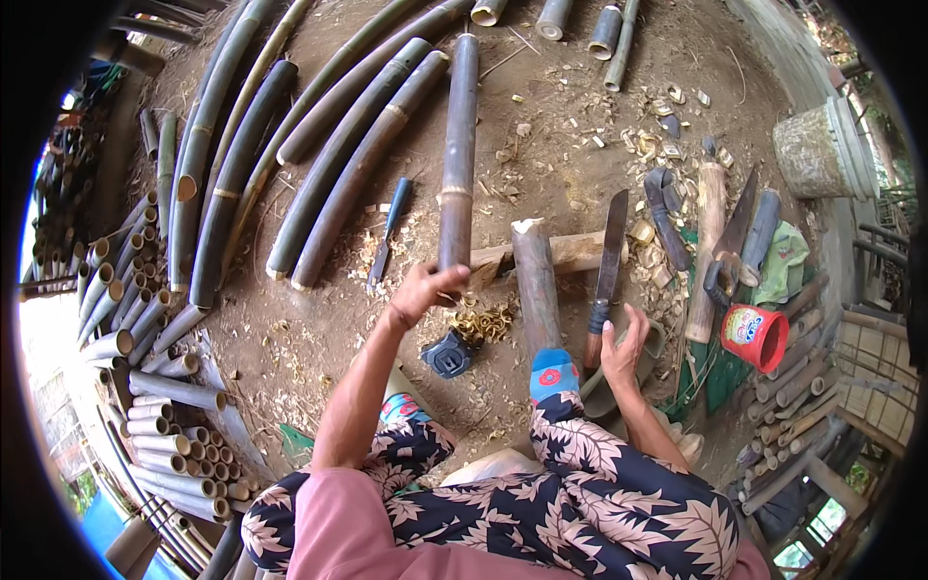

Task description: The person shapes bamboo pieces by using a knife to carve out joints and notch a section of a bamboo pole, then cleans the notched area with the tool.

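Observation:
My left hand (430, 292) is closed round the near end of a dark bamboo pole (458, 145), which points away from me with a pale node ring partway along. My right hand (626, 350) has its fingers apart and holds nothing; it is beside the dark-wrapped handle of a machete (611, 251). Between the hands, a shorter bamboo piece (536, 280) rests across a wooden log (580, 252), its near end at my blue-socked foot (553, 375). A black tape measure (448, 355) lies below my left hand, next to curled yellowish shavings (485, 324).
A blue-handled chisel (391, 230) lies left of the pole, near long bamboo poles (338, 174). Cut bamboo is stacked (179, 454) at left. On the right are a saw (739, 217), a red container (756, 338) and a dirty white bucket (820, 153). Wood chips litter the dirt floor.

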The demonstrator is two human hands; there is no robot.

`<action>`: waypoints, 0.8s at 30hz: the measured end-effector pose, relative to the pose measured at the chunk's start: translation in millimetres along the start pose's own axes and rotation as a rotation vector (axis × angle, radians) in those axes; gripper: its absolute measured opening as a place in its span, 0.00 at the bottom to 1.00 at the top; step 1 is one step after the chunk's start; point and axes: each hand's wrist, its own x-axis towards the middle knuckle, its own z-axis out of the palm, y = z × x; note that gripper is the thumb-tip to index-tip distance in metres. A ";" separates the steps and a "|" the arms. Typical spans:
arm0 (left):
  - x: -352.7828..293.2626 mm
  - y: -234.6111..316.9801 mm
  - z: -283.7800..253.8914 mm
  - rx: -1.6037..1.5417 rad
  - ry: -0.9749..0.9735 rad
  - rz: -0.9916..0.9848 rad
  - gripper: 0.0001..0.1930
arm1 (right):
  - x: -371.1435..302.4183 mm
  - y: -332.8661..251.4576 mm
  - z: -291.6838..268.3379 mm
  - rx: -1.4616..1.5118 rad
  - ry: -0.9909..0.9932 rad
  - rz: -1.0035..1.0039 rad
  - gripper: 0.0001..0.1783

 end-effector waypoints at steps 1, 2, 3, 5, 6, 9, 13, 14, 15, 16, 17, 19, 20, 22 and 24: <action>-7.5 0.1 8.1 0.066 -0.003 0.021 0.37 | -2.2 -10.8 -1.9 -0.005 0.007 -0.042 0.30; -9.7 -3.1 11.6 0.142 0.099 0.078 0.34 | -4.6 -19.6 -2.1 -0.011 0.013 -0.084 0.29; 6.5 -17.5 18.0 0.301 0.292 0.130 0.31 | 8.7 -18.0 -9.8 -0.006 0.018 -0.128 0.29; 14.4 -22.7 10.2 0.194 0.561 0.104 0.30 | 5.9 -23.5 -10.5 0.020 0.017 -0.150 0.29; 19.5 -25.8 -2.4 0.246 0.732 0.193 0.31 | 4.0 -22.1 -10.0 0.017 0.017 -0.150 0.29; 36.3 -47.0 -71.6 0.499 1.147 0.477 0.33 | 0.4 -11.7 -8.7 0.008 0.007 -0.110 0.29; 36.1 -65.3 -155.8 0.799 1.109 0.235 0.34 | -9.2 5.5 -11.7 -0.025 -0.013 -0.080 0.28; 32.8 -64.1 -171.9 0.599 1.108 0.179 0.34 | -12.0 7.8 -12.4 -0.029 -0.020 -0.046 0.28; 32.3 -59.5 -176.8 0.394 1.096 0.124 0.34 | -13.0 10.8 -14.0 -0.015 -0.028 -0.032 0.28; 31.5 -55.9 -169.6 0.442 1.310 0.034 0.34 | -15.6 14.6 -16.7 -0.008 -0.036 -0.014 0.28; 30.8 -53.0 -160.6 0.490 1.523 -0.061 0.34 | -18.2 18.2 -19.5 -0.001 -0.043 0.004 0.28; 19.9 -64.7 -181.0 0.527 1.546 -0.189 0.34 | -17.2 14.1 -16.7 0.010 -0.064 -0.013 0.27; 17.8 -68.9 -181.9 0.546 1.479 -0.160 0.35 | -15.8 13.6 -16.8 0.010 -0.067 -0.019 0.27; 12.1 -68.6 -186.6 0.623 1.406 -0.085 0.36 | -14.1 12.3 -16.8 0.006 -0.061 -0.029 0.27; 13.2 -73.0 -198.2 0.736 1.379 0.000 0.37 | -12.6 12.0 -16.9 0.010 -0.062 -0.025 0.27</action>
